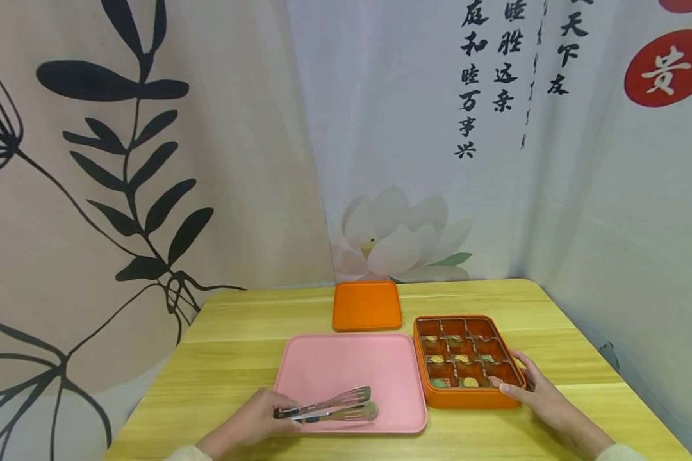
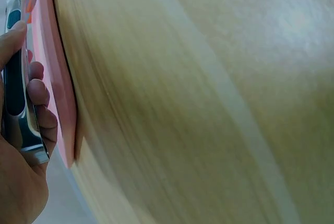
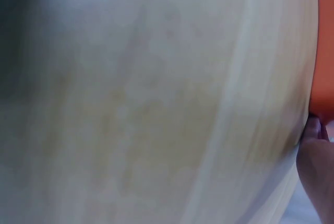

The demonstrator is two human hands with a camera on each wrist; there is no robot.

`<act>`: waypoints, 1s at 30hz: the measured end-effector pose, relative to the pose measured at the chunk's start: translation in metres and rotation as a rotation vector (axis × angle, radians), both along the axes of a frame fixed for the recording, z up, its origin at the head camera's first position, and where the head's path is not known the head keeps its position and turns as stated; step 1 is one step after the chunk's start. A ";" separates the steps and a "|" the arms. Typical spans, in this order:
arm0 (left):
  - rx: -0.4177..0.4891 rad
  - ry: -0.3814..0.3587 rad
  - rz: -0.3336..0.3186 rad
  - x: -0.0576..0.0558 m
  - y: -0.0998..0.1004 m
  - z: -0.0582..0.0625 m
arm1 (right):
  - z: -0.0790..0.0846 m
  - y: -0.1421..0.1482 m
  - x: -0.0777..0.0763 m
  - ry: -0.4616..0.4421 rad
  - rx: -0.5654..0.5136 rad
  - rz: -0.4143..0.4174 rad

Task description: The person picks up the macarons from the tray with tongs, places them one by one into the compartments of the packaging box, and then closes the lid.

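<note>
My left hand (image 1: 262,416) grips a pair of metal serving tongs (image 2: 16,78) by the dark-inlaid handle. Their slotted tips (image 1: 352,404) spread slightly apart above the pink tray (image 1: 346,358). At the right, my right hand (image 1: 544,397) holds the near right corner of an orange divided box (image 1: 467,400), thumb over the rim and fingers along its side. Small yellow, green and pinkish pieces (image 1: 470,382) lie in the box's compartments; their kind is too small to tell. Only part of that hand shows in the right wrist view, against the orange wall.
Behind the pink tray lies a flat orange lid-like panel (image 1: 367,307). Everything stands on a yellow wood-grain table (image 1: 219,358). A printed curtain (image 1: 254,160) hangs along the table's far edge and right side.
</note>
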State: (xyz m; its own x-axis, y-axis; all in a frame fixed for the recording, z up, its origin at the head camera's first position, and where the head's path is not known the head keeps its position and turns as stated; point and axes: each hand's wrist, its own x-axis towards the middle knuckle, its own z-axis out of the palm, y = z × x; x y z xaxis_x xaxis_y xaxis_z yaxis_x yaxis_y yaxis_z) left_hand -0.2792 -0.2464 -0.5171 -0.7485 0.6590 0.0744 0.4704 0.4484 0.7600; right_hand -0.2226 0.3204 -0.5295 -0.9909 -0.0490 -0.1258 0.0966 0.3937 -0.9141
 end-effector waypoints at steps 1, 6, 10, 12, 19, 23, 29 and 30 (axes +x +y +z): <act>-0.006 0.004 0.001 0.000 0.000 -0.001 | 0.000 0.000 0.000 -0.003 -0.003 -0.002; -0.019 0.034 -0.010 -0.001 0.001 -0.003 | 0.000 0.001 0.000 0.001 -0.002 0.005; -0.015 0.055 -0.012 0.000 0.003 -0.003 | -0.002 0.001 -0.001 0.001 -0.001 0.002; -0.010 0.058 -0.011 0.000 0.004 -0.004 | -0.002 0.002 -0.002 0.003 -0.004 0.002; 0.009 0.055 -0.014 -0.001 0.005 -0.005 | -0.002 0.001 -0.002 0.006 0.000 0.006; 0.009 0.046 -0.015 -0.002 0.005 -0.006 | -0.001 0.001 -0.002 -0.005 0.003 0.005; 0.026 0.032 -0.014 -0.002 0.005 -0.004 | -0.001 0.001 -0.002 -0.017 -0.021 0.003; 0.030 0.027 -0.011 -0.002 0.005 -0.004 | 0.000 0.001 -0.002 -0.017 -0.020 0.005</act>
State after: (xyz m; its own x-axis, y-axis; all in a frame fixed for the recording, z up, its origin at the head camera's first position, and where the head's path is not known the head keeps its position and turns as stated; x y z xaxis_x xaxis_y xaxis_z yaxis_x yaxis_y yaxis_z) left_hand -0.2810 -0.2416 -0.5212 -0.7383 0.6647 0.1145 0.4960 0.4201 0.7599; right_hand -0.2251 0.3215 -0.5300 -0.9883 -0.0568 -0.1419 0.1105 0.3756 -0.9202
